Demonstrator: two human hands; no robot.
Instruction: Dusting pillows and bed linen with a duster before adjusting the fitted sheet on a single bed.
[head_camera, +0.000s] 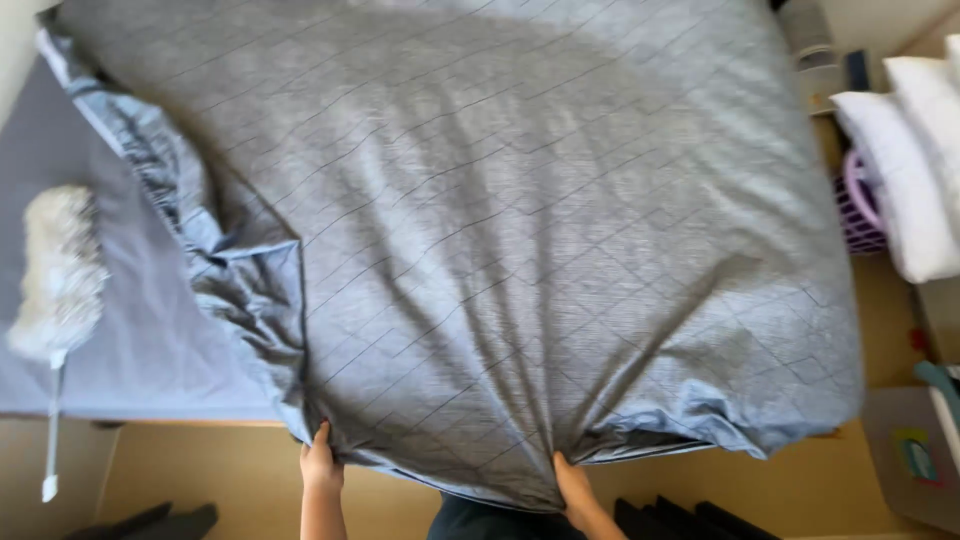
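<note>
Left hand and right hand both pinch the duvet hem, bottom centre. Creases fan upward; even tension would likely flatten them. Duster at left.

The wide grey quilted bed cover lies flat and bare of objects, so a hand can sweep across its whole top. On the left, a fluffy white duster with a thin handle lies on the bare mattress sheet. On the right, white pillows and a purple plastic basket crowd the bed's edge.
</note>
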